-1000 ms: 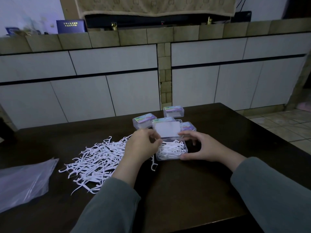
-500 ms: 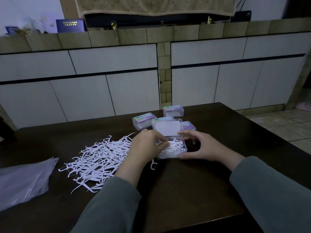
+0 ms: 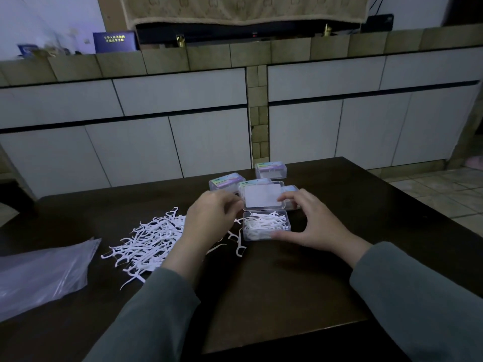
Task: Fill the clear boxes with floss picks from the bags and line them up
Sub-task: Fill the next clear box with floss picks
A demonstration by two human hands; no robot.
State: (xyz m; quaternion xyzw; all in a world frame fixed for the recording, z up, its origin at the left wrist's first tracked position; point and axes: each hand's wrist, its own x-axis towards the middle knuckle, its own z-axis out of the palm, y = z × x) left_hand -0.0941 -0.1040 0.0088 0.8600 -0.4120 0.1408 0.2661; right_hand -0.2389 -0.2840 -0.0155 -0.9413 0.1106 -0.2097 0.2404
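Both hands grip the open clear box [image 3: 266,225] of floss picks: left hand [image 3: 209,220] pinching its raised lid [image 3: 263,195], right hand [image 3: 313,220] clasping its side.

Dim bluish light throughout, no glare, faint shadow on the desk [image 3: 274,283] below the fingers [image 3: 287,197], wide-angle bowing at edges, focus soft overall

I see white plastic floss picks [image 3: 146,241] heaped on the dark brown wooden table [image 3: 274,296], a clear box [image 3: 266,226] with white-backed lid, rainbow-labelled closed boxes [image 3: 270,170], grey-green sleeves [image 3: 423,299].
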